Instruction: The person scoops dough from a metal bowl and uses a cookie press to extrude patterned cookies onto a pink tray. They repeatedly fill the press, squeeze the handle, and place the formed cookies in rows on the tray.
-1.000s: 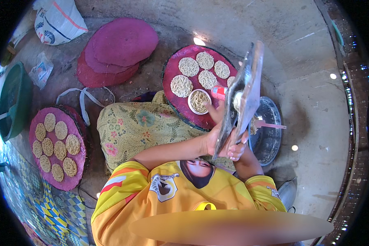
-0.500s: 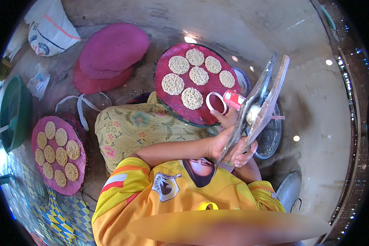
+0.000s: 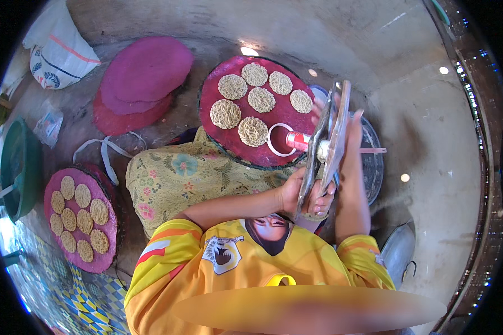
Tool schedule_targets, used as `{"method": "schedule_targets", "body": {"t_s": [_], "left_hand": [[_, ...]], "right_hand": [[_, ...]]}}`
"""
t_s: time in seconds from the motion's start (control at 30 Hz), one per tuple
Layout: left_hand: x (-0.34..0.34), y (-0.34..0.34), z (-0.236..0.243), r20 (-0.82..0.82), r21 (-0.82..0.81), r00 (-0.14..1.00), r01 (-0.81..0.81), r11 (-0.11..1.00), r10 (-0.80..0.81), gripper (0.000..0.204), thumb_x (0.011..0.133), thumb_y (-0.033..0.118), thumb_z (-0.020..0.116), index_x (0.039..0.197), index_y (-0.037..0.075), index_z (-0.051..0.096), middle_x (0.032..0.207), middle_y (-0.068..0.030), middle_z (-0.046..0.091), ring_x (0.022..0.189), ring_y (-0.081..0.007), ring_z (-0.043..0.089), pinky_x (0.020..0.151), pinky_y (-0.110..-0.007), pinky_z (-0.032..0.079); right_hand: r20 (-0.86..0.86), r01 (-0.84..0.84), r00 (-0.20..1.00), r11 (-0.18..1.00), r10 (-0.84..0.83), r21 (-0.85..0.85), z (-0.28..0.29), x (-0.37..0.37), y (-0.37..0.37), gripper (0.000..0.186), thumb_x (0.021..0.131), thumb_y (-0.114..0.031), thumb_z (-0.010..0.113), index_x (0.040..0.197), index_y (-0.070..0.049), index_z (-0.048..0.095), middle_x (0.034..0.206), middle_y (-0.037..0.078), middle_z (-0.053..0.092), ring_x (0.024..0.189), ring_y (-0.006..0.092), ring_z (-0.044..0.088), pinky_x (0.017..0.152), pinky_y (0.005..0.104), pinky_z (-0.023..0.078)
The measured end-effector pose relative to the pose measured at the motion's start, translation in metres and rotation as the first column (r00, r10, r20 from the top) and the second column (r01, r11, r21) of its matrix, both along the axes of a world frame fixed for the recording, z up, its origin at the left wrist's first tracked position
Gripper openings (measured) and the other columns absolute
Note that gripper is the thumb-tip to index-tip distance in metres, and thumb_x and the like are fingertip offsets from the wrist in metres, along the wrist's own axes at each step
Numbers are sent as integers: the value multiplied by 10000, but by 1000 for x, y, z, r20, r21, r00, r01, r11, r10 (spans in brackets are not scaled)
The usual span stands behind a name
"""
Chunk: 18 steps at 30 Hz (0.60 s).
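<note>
Press [image 3: 337, 137]: lower ends clasped in left hand [image 3: 290, 192], upper ends in front of right hand [image 3: 354, 133], grip partly hidden, cannot tell; red cylinder [image 3: 298, 141] beside white ring [image 3: 269, 139].

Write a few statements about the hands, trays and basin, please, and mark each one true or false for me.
1. Both hands are at the long bars, the left hand low and the right hand higher. True.
2. A noodle disc sits inside the white ring. False: the red surface of the larger tray shows through the white ring.
3. Seven noodle discs show on the larger tray. True.
4. The smaller tray bears four noodle discs. False: the smaller tray bears ten.
5. The green basin stands on the person's right. False: the green basin is on the left.
</note>
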<state>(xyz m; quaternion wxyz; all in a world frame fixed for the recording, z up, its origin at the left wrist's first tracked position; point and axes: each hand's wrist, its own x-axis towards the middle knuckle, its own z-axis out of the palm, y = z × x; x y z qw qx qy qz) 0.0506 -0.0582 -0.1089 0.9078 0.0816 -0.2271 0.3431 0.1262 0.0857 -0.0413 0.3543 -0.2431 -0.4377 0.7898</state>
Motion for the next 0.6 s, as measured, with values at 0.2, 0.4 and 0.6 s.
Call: {"method": "schedule_targets", "body": {"t_s": [0.2, 0.4, 0.6], "left_hand": [[20, 16, -15, 174, -55, 981, 100, 993, -89, 474, 801, 553, 376, 763, 91, 476, 604, 1, 354, 573, -156, 381, 624, -299, 343], [17, 35, -12, 332, -165, 941, 127, 978, -66, 280, 805, 354, 423, 757, 89, 499, 588, 7, 373, 561, -145, 370, 623, -303, 330], [15, 23, -9, 327, -204, 945, 89, 975, -18, 276, 817, 334, 409, 748, 87, 511, 585, 2, 390, 551, -147, 374, 623, -309, 332]], "right_hand": [[617, 27, 786, 999, -40, 31, 5, -44, 63, 556, 750, -114, 566, 1265, -72, 359, 839, 138, 562, 662, 229, 579, 600, 383, 506], [857, -18, 509, 994, -84, 108, -4, -74, 81, 505, 675, -90, 627, 1145, -22, 454, 708, 93, 502, 543, 186, 501, 484, 335, 423], [889, -71, 456, 994, -42, 84, -12, -85, 70, 235, 686, -88, 630, 877, -49, 498, 633, 74, 479, 514, 192, 484, 476, 358, 433]]}}
